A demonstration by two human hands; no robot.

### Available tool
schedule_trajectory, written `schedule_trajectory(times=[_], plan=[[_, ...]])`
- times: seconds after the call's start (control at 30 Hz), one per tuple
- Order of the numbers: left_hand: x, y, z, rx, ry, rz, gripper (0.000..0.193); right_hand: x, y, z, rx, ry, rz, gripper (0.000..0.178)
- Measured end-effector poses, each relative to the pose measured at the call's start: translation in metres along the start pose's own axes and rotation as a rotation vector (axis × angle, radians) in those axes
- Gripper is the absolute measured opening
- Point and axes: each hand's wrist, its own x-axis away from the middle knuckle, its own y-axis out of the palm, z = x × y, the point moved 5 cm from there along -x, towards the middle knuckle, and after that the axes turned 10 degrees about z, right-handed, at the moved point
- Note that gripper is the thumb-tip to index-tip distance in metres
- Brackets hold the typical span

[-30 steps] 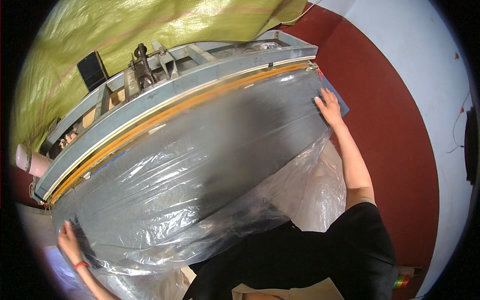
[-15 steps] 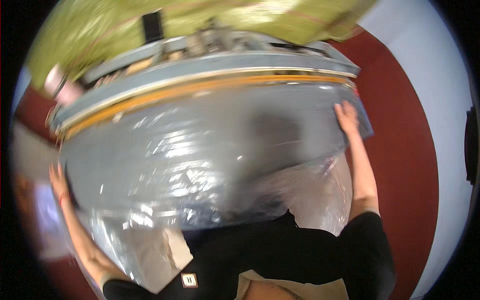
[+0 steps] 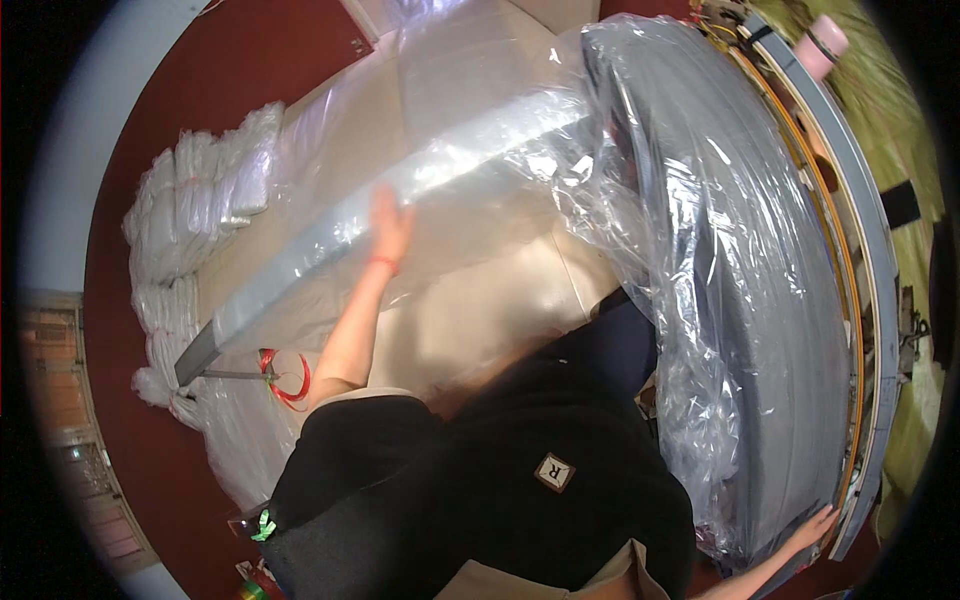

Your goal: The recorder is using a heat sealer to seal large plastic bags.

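Observation:
My left hand (image 3: 390,228) is stretched out, fingers extended and slightly blurred. It is over a long pale grey strip (image 3: 330,232) with a dark end, beside thin clear plastic film (image 3: 480,190); I cannot tell whether it touches either. On the right, a wide grey padded surface (image 3: 765,290) lies under crinkled clear plastic (image 3: 690,340). At its near end my right hand (image 3: 815,528) rests by the orange edge strip of a grey-blue sealing-machine-like frame (image 3: 868,300). Its fingers are extended and hold nothing visible.
Bundled clear plastic bags (image 3: 190,220) hang over the far-left side of a beige surface (image 3: 500,290). A red ribbon loop (image 3: 290,378) lies near my left elbow. Beyond the frame are a pink bottle (image 3: 822,45), a dark phone-like slab (image 3: 900,203) and yellow-green sheeting (image 3: 915,400).
My view has swung left, away from facing the frame. My left hand has left the grey surface's left end for the pale strip; my right hand stays at the grey surface's other end.

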Motion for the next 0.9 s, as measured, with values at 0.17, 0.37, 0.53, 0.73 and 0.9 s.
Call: schedule_trajectory(times=[0.17, 0.37, 0.53, 0.73, 0.9], plan=[[0.037, -0.047, -0.137, -0.258, -0.667, 0.164, 0.051, -0.017, 0.018, -0.017, 0.09, -0.408, 0.038, 0.051], [0.065, -0.099, -0.201, -0.338, -0.711, 0.219, 0.028, -0.014, 0.016, -0.043, 0.153, -0.427, 0.043, 0.05], [0.056, -0.149, -0.207, -0.454, -1.189, 0.579, 0.022, -0.017, 0.002, -0.042, 0.138, -0.341, 0.031, 0.047], [-0.029, -0.085, -0.15, -0.188, -0.276, 0.241, 0.026, 0.003, 0.016, -0.153, -0.206, -0.466, -0.11, 0.04], [0.034, -0.046, -0.19, -0.459, -0.676, -0.257, 0.036, 0.01, 0.02, -0.196, -0.145, -0.63, -0.132, 0.037]])
